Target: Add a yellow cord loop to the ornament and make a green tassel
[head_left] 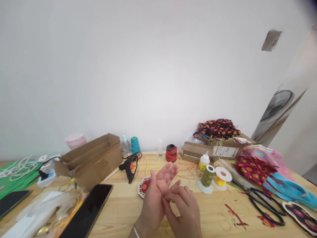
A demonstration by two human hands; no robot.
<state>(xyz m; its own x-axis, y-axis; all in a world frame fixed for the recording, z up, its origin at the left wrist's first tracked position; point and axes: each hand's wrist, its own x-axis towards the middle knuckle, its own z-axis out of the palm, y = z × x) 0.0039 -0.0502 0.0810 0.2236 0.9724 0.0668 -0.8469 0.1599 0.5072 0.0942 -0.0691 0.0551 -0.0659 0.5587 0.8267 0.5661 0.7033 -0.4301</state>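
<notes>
Left hand (156, 198), palm open; right hand (184, 205) pinching a thin strand (160, 191) against it; a slackened pinch could drop the strand onto the desk (119, 211).

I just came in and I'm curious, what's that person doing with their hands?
The person holds their left hand palm up, while the fingertips of their right hand pinch what looks like a thin strand over that palm. It's too small to tell exactly what it is. Partly hidden behind the left hand, a red piece with a white lattice border lies on the wooden table. The black scissors lie off to the right, not being used.
</notes>
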